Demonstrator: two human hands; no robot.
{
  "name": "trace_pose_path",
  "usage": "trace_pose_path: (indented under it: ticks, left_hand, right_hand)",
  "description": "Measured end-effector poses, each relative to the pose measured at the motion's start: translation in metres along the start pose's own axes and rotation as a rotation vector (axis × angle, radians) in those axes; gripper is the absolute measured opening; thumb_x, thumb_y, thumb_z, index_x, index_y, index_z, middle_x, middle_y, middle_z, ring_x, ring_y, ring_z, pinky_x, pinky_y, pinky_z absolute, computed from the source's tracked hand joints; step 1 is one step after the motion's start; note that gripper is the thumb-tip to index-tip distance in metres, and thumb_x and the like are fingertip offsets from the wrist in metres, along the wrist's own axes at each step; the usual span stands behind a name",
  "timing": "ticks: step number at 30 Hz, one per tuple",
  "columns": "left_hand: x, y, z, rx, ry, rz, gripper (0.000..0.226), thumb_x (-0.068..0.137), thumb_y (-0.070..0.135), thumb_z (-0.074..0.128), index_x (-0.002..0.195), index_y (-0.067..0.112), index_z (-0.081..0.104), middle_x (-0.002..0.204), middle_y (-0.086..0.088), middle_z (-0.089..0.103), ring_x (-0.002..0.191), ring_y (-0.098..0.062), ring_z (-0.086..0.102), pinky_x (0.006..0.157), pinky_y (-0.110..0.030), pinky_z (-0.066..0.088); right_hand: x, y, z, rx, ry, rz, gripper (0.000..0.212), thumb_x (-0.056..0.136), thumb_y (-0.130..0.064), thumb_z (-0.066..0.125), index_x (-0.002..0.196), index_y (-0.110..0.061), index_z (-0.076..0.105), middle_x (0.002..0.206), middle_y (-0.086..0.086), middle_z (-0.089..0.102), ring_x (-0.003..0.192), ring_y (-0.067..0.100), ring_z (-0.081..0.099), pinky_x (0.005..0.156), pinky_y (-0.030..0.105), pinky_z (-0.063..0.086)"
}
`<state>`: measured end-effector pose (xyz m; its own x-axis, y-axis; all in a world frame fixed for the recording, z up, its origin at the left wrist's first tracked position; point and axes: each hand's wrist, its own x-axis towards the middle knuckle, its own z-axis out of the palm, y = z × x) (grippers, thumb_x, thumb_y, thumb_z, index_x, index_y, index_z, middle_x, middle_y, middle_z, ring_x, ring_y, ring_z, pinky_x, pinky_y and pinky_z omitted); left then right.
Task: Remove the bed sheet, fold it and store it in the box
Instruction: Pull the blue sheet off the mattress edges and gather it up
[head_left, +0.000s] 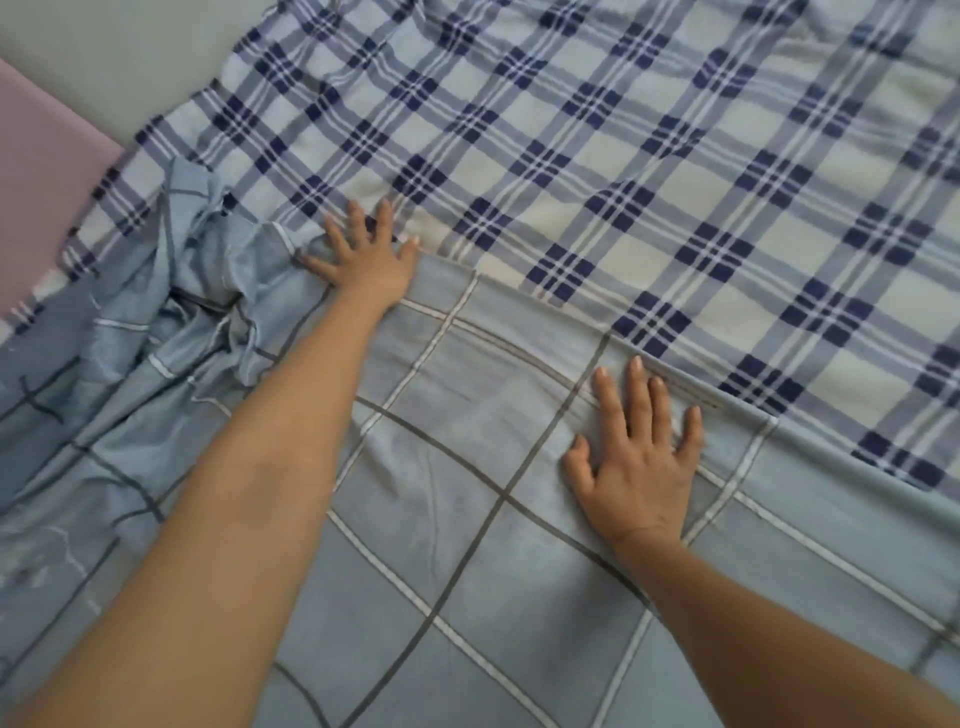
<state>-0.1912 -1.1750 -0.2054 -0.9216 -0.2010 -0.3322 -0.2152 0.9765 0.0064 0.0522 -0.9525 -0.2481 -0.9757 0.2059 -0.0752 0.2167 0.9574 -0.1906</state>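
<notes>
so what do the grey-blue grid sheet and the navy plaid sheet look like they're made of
Grey-blue grid sheet: thin, soft woven cloth, likely cotton or a blend, matte; it bunches into fine crumples at the left. Navy plaid sheet: similar light woven cloth, matte, lying in shallow creases. Exact fibre cannot be told.

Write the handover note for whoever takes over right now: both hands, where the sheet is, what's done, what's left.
Left hand: open, fingers spread, pressing flat on the far edge of the blue-grey grid sheet, right beside its bunched part.
Right hand: open, flat on the same edge, further right.
Sheet: spread over a plaid sheet; smooth under the hands, crumpled at the left.
Done: sheet appears laid out for folding; number of folds made cannot be told.
Left: smooth the bunched part, finish folding, store it in the box, which is not in view.
</notes>
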Motion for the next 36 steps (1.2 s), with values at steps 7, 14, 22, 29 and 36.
trace_pose_path:
  ticks: [7, 14, 22, 29, 36]
  left_hand:
    - [-0.158, 0.044, 0.077, 0.09, 0.238, 1.051, 0.043, 0.086, 0.034, 0.043, 0.125, 0.02, 0.053, 0.136, -0.006, 0.043, 0.129, -0.022, 0.032, 0.107, -0.061, 0.025]
    - [-0.077, 0.031, 0.056, 0.279, 0.101, 0.864, 0.064, 0.084, 0.06, 0.022, 0.144, 0.049, 0.001, 0.156, 0.01, 0.002, 0.145, -0.016, -0.011, 0.106, -0.069, -0.006]
    - [0.03, -0.01, 0.01, 0.194, 0.098, 0.282, 0.061, 0.095, 0.059, 0.015, 0.148, 0.039, -0.006, 0.158, 0.007, -0.012, 0.145, -0.017, -0.012, 0.105, -0.07, -0.009]
    - [-0.071, 0.015, 0.034, -0.049, 0.314, 0.303, 0.062, 0.098, 0.043, 0.019, 0.151, 0.016, 0.001, 0.158, -0.008, -0.009, 0.145, -0.024, -0.01, 0.11, -0.054, -0.017]
    - [-0.221, -0.082, 0.098, 0.173, 0.14, 0.323, 0.06, 0.095, 0.051, 0.022, 0.15, 0.029, 0.01, 0.158, 0.002, 0.009, 0.145, -0.02, 0.012, 0.111, -0.058, 0.003]
  right_hand:
    - [0.001, -0.008, -0.002, 0.01, 0.009, 0.008, 0.072, 0.085, -0.05, 0.03, 0.15, -0.018, 0.022, 0.157, 0.004, 0.019, 0.143, 0.023, 0.017, 0.115, 0.051, 0.003]
    - [0.0, -0.007, -0.003, 0.055, 0.03, -0.025, 0.07, 0.085, -0.046, 0.034, 0.149, -0.019, 0.024, 0.157, 0.007, 0.018, 0.144, 0.022, 0.016, 0.115, 0.049, 0.003]
    - [-0.003, 0.001, 0.002, 0.014, 0.037, -0.023, 0.066, 0.087, -0.046, 0.031, 0.15, -0.024, 0.024, 0.157, 0.005, 0.018, 0.144, 0.022, 0.018, 0.115, 0.052, 0.004]
    - [0.0, -0.005, -0.001, -0.02, -0.023, 0.01, 0.065, 0.089, -0.046, 0.023, 0.151, -0.027, 0.016, 0.159, 0.001, 0.008, 0.146, 0.02, 0.009, 0.116, 0.047, -0.008]
    - [-0.006, -0.004, -0.005, 0.065, -0.053, -0.021, 0.064, 0.091, -0.043, 0.029, 0.151, -0.027, 0.013, 0.16, 0.002, 0.004, 0.147, 0.019, 0.001, 0.114, 0.043, -0.014]
